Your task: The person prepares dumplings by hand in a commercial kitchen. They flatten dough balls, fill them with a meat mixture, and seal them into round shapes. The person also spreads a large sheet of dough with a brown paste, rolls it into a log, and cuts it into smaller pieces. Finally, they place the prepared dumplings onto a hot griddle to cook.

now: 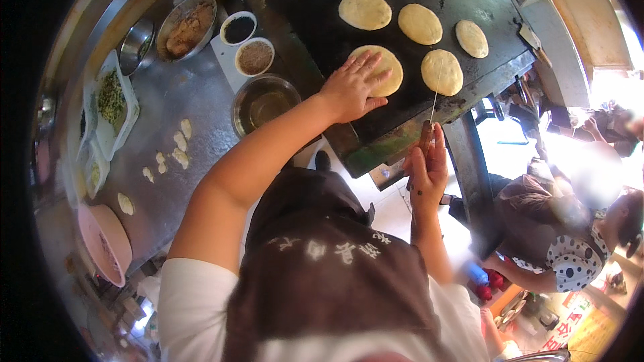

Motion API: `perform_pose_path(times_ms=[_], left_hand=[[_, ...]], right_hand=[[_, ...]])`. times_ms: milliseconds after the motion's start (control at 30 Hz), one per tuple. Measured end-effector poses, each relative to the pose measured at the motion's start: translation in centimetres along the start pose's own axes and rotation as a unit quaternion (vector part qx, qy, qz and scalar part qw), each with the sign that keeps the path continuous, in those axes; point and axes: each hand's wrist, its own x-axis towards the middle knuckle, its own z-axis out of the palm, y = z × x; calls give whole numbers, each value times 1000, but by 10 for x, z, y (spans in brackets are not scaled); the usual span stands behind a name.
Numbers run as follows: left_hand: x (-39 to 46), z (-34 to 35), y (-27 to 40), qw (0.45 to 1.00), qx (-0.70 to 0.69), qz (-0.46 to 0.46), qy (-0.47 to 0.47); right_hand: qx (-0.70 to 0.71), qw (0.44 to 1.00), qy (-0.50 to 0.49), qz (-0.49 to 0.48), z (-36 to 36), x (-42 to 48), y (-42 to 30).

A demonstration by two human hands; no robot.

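Note:
My left hand lies spread on a round dough flatbread on the dark griddle. It touches the bread's top and grips nothing. Below the griddle's near edge, my right hand is shut on the wooden handle of a thin-bladed tool. Its narrow blade, seen nearly edge-on, reaches up across another flatbread; whether they touch I cannot tell. Farther back lie three more pale rounds: a left flatbread, a middle flatbread and a right flatbread.
At left, a metal worktop bears several dough pieces, a pink basin and a tray of chopped greens. Seasoning bowls and a metal bowl adjoin the griddle. A scraper rests at its right. Another person is at right.

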Motion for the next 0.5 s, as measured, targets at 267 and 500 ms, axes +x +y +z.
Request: perform_pose_path(times_ms=[267, 500], left_hand=[[-7, -55, 0, 886, -296, -229, 273], [-205, -88, -13, 816, -232, -424, 317]], right_hand=[[277, 891, -161, 322, 13, 18, 22], [104, 964, -199, 144, 74, -39, -12]])
